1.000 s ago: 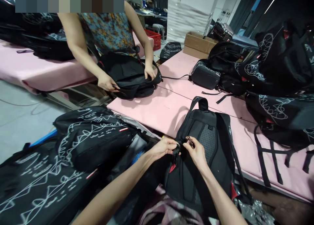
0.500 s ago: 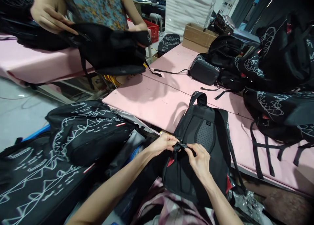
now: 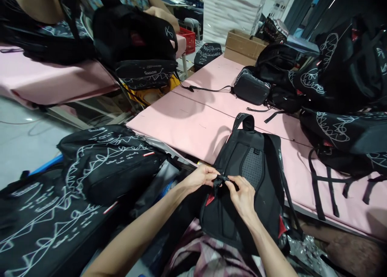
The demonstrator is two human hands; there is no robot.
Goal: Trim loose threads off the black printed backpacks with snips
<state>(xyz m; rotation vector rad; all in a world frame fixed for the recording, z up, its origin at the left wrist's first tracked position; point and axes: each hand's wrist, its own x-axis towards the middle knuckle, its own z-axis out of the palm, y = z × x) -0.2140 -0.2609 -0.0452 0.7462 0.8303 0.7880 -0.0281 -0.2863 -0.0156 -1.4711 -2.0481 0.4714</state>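
A black backpack [image 3: 238,204] leans against the near table edge, its padded back panel and top handle facing up. My left hand [image 3: 202,178] pinches a black backpack strap [image 3: 223,178] over the left side of the bag. From the other side my right hand [image 3: 243,194] pinches the same strap, thumb and fingertips pressed together. The fingers partly cover the strap, and whether a buckle sits there is too small to tell. Red tabs [image 3: 209,199] show at the bag's lower sides.
Black backpacks with white scribble prints [image 3: 111,164] lie stacked at my left. More bags [image 3: 347,128] cover the right of the pink table [image 3: 181,119], near a cardboard box [image 3: 244,46]. Across from me a person holds another black backpack [image 3: 136,43] beside a second pink table [image 3: 60,77].
My right hand has shifted slightly left towards my left hand, along the strap. The other person has turned their backpack, so its printed side now shows.
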